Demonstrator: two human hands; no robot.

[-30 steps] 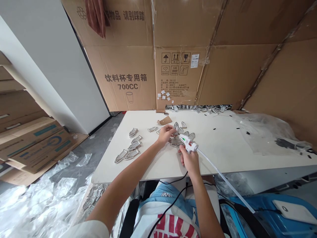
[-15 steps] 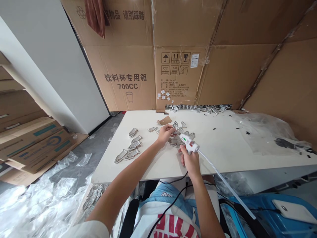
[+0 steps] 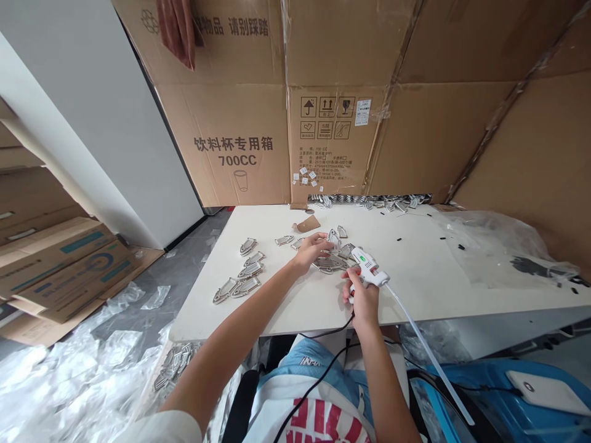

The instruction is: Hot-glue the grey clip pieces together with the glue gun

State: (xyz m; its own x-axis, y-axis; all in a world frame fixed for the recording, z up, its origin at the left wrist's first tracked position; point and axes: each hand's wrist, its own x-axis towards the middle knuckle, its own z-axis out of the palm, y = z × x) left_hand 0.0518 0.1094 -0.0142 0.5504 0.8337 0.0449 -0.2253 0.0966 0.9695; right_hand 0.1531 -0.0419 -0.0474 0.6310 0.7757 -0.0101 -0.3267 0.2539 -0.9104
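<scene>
My right hand point(image 3: 364, 298) is closed round the handle of a white hot glue gun point(image 3: 369, 264), its nozzle towards the upper left. From the gun's back a long pale glue stick point(image 3: 429, 354) slopes down to the right. The fingers of my left hand point(image 3: 314, 249) pinch a silver, pointed metal frame point(image 3: 333, 239), held slightly tilted above the table. Under and beside it lies a small pile of similar metal frames point(image 3: 329, 264). Another loose frame point(image 3: 341, 232) is just behind. What fills the held frame's middle is too small to make out.
More metal frames point(image 3: 249, 269) lie at the left of the white table point(image 3: 277, 314). A brown cardboard scrap point(image 3: 308, 224) sits behind my left hand. Tall cardboard point(image 3: 337, 141) walls the back edge. Clear plastic point(image 3: 498, 240) and black bits are at right; a black cord hangs over my lap.
The glue gun in my right hand has moved right and slightly back, away from the held frame. My left hand has shifted slightly right, turning the frame.
</scene>
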